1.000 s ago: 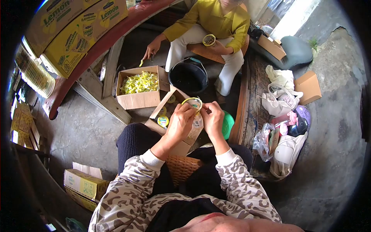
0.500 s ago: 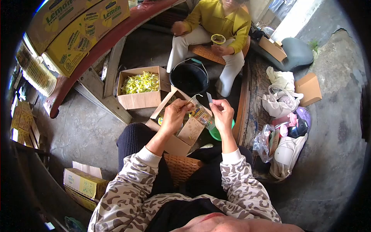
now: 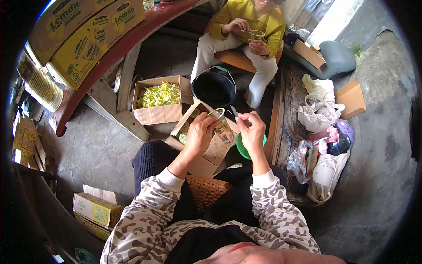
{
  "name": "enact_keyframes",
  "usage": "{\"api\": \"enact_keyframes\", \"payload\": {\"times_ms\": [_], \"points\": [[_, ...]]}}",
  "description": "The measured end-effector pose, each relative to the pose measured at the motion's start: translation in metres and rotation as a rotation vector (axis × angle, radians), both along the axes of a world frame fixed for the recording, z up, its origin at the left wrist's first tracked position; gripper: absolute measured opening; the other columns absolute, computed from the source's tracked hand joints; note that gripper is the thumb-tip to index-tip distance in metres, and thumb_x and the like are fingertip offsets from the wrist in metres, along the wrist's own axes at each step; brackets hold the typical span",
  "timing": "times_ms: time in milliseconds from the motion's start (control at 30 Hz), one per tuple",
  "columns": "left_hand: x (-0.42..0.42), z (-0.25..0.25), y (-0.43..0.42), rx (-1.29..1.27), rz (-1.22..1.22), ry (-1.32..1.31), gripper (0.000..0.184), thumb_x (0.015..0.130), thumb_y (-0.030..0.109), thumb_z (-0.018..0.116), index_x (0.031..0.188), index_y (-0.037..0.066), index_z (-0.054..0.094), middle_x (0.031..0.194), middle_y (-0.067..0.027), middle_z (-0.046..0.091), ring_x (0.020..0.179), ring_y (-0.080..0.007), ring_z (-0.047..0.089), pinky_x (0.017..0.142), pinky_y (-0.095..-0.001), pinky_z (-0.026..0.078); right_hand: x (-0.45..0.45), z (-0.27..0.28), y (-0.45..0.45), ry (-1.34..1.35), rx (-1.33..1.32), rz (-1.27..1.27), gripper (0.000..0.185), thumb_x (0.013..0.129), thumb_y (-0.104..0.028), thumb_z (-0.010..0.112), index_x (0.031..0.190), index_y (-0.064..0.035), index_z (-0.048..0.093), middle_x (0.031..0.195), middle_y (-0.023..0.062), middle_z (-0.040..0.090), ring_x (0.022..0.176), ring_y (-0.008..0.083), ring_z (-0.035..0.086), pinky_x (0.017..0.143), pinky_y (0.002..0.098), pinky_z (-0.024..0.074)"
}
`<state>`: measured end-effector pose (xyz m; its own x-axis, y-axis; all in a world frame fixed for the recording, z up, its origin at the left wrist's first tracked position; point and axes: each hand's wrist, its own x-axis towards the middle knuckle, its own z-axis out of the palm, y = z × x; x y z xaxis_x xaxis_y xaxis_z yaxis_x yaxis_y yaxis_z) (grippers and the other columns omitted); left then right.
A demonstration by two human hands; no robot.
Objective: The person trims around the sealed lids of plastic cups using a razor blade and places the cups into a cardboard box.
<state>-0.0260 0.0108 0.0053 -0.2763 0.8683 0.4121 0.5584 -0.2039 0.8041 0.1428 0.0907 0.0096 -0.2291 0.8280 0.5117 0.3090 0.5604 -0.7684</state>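
My left hand [image 3: 200, 134] is closed on a clear printed plastic cup [image 3: 224, 131], tilted in front of me. A thin pale yellow strip curls at the cup's rim. Between the thumb and fingers of my right hand [image 3: 252, 132] is a small flat blade [image 3: 234, 111], its tip pointing up and away from me, close to the rim. Whether the blade touches the strip I cannot tell. Below the cup stands an open cardboard box [image 3: 203, 165] with a printed cup inside, and a green basin [image 3: 243, 148] is partly hidden behind my right hand.
A cardboard box [image 3: 140, 115] of yellow strips stands ahead, beside a black bucket [image 3: 214, 90]. Across from me sits a person [image 3: 246, 31] holding another cup. Bags [image 3: 327, 176] lie to the right; lemon drink cartons [image 3: 94, 44] and stacked cups [image 3: 41, 86] sit upper left.
The cup in my left hand has turned more upright and come slightly left. My blade has tilted leftward. The other person's free hand has come up to their cup.
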Motion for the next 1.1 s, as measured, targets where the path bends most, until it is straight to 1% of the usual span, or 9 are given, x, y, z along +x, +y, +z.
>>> {"api": "enact_keyframes", "payload": {"times_ms": [133, 200, 233, 467, 533, 833, 1000, 1067, 1100], "points": [[0.003, -0.002, -0.001, 0.018, 0.006, 0.032, 0.015, 0.089, 0.011, 0.067, 0.097, -0.001, 0.07, 0.083, -0.0133, 0.059, 0.077, -0.0304, 0.061, 0.069, -0.0392, 0.047, -0.008, 0.004, -0.011, 0.01, 0.08, 0.046, 0.012, 0.08, 0.008, 0.071, 0.088, 0.0004, 0.066, 0.082, 0.0078, 0.063, 0.065, 0.0157, 0.064, 0.058, 0.0287, 0.0512], [0.004, 0.001, -0.003, 0.033, -0.003, 0.068, 0.014, 0.088, 0.01, 0.068, 0.097, -0.001, 0.07, 0.084, -0.0134, 0.059, 0.078, -0.031, 0.061, 0.069, -0.0395, 0.047, -0.01, 0.004, -0.013, -0.076, 0.122, 0.038, 0.014, 0.078, 0.008, 0.071, 0.088, -0.0003, 0.066, 0.08, 0.0086, 0.061, 0.065, 0.0191, 0.064, 0.057, 0.0299, 0.0512], [0.004, 0.001, -0.003, 0.033, -0.004, 0.068, 0.014, 0.088, 0.01, 0.068, 0.097, -0.001, 0.07, 0.084, -0.0134, 0.059, 0.078, -0.031, 0.061, 0.069, -0.0395, 0.047, -0.01, 0.001, -0.013, -0.074, 0.134, 0.033, 0.015, 0.078, 0.007, 0.072, 0.087, -0.0014, 0.066, 0.078, 0.0091, 0.059, 0.065, 0.0226, 0.064, 0.057, 0.0318, 0.0509], [0.002, -0.005, -0.001, 0.048, -0.036, 0.105, 0.014, 0.086, 0.007, 0.067, 0.097, -0.001, 0.071, 0.085, -0.0132, 0.06, 0.08, -0.0321, 0.062, 0.07, -0.0397, 0.049, -0.013, -0.001, -0.017, -0.223, 0.265, -0.056, 0.011, 0.078, 0.003, 0.072, 0.083, -0.0031, 0.064, 0.077, 0.0089, 0.057, 0.068, 0.0272, 0.061, 0.06, 0.0379, 0.0503], [0.0, -0.006, -0.001, 0.062, -0.042, 0.123, 0.014, 0.085, 0.006, 0.068, 0.097, -0.001, 0.071, 0.085, -0.0132, 0.061, 0.081, -0.0324, 0.063, 0.071, -0.0397, 0.049, -0.014, -0.002, -0.017, -0.233, 0.201, -0.058, 0.011, 0.077, 0.003, 0.072, 0.082, -0.0029, 0.064, 0.077, 0.0092, 0.057, 0.069, 0.0284, 0.061, 0.061, 0.0393, 0.05], [0.001, -0.004, -0.002, 0.055, -0.081, 0.188, 0.013, 0.084, 0.002, 0.067, 0.096, 0.0, 0.072, 0.087, -0.0133, 0.062, 0.084, -0.0326, 0.063, 0.073, -0.0402, 0.05, -0.017, -0.002, -0.023, -0.289, 0.236, -0.093, 0.01, 0.077, 0.003, 0.071, 0.082, -0.0029, 0.064, 0.078, 0.0098, 0.056, 0.073, 0.0291, 0.061, 0.063, 0.041, 0.0494], [0.009, -0.002, -0.007, 0.095, -0.181, 0.216, 0.017, 0.082, 0.0, 0.066, 0.098, -0.002, 0.07, 0.089, -0.0134, 0.061, 0.085, -0.0335, 0.062, 0.074, -0.0408, 0.051, -0.01, -0.012, -0.012, -0.341, 0.177, -0.13, 0.005, 0.079, 0.0, 0.069, 0.082, -0.0021, 0.065, 0.079, 0.0119, 0.057, 0.074, 0.0308, 0.061, 0.064, 0.0421, 0.0489], [0.01, -0.002, -0.006, 0.103, -0.168, 0.215, 0.017, 0.083, 0.001, 0.066, 0.099, -0.003, 0.069, 0.088, -0.0137, 0.06, 0.083, -0.0335, 0.062, 0.073, -0.0396, 0.05, -0.008, -0.019, -0.006, -0.172, -0.012, -0.062, 0.005, 0.079, 0.0, 0.07, 0.082, 0.0002, 0.067, 0.078, 0.0137, 0.059, 0.071, 0.032, 0.062, 0.064, 0.0402, 0.0494], [0.01, 0.0, -0.006, 0.074, -0.166, 0.145, 0.016, 0.085, 0.002, 0.067, 0.1, -0.003, 0.069, 0.087, -0.0134, 0.06, 0.081, -0.0321, 0.062, 0.072, -0.0384, 0.049, -0.007, -0.019, -0.004, -0.124, -0.036, -0.059, 0.006, 0.079, 0.001, 0.071, 0.084, 0.002, 0.069, 0.077, 0.0143, 0.062, 0.069, 0.0298, 0.065, 0.063, 0.0358, 0.0509]]}}
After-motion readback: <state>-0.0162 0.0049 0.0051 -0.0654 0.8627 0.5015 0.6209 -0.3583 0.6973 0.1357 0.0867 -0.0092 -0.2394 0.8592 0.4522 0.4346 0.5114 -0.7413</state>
